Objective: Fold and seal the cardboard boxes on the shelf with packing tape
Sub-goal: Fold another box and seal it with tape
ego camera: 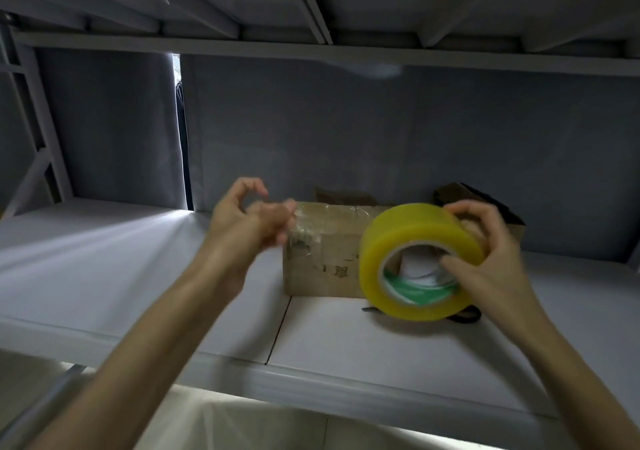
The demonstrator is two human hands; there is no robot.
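Note:
A small cardboard box [325, 262] stands on the white shelf [346, 339], its flaps closed. Wrinkled clear tape [304, 228] lies over its top and left corner. My left hand [249, 221] is at that corner, blurred, with curled fingers pinching the tape strip there. A big yellow tape roll [412, 238] is held in front of the box's right half. My right hand [485, 252] grips it, thumb in the core and fingers over the outer rim.
A darker open box [485, 200] stands behind on the right, against the grey back panel [346, 131]. Something black [465, 314] lies on the shelf under the roll. The upper shelf's underside [311, 6] hangs close overhead. The shelf's front edge [277, 384] runs below my arms.

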